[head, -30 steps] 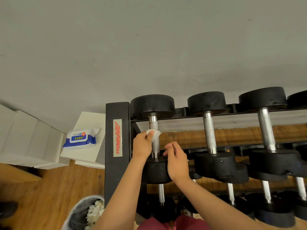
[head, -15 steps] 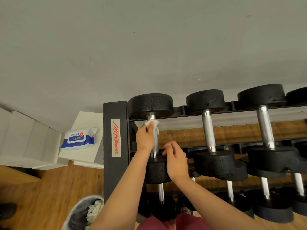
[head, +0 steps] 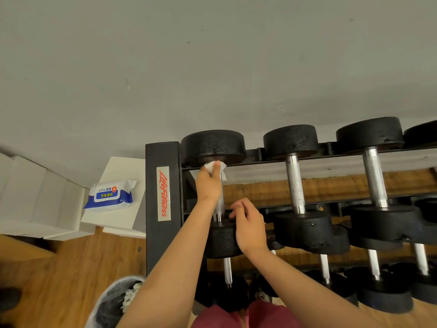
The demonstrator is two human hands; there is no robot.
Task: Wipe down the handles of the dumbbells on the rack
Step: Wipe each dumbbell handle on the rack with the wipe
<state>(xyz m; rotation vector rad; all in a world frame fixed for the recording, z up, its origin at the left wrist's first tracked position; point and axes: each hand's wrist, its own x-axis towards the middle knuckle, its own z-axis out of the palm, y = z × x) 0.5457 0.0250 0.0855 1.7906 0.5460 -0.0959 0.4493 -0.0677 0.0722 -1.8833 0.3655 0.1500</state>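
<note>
A black rack (head: pixel 163 195) holds several black dumbbells with knurled steel handles. My left hand (head: pixel 209 184) grips a white wipe (head: pixel 214 167) wrapped round the far end of the leftmost dumbbell's handle (head: pixel 220 204), right under its far weight (head: pixel 212 146). My right hand (head: pixel 249 224) rests with loosely curled fingers on the near weight (head: pixel 222 241) of that dumbbell. Two more top-row dumbbell handles (head: pixel 294 183) (head: pixel 374 177) stand bare to the right.
A blue and white pack of wipes (head: pixel 110 195) lies on a white box (head: pixel 118 221) left of the rack. A bin (head: pixel 113 304) with crumpled used wipes stands on the wooden floor at lower left. Lower rows hold several more dumbbells (head: pixel 326 268).
My left hand has slid the wipe up the handle, from its middle to the far end against the weight. My right hand stayed on the near weight.
</note>
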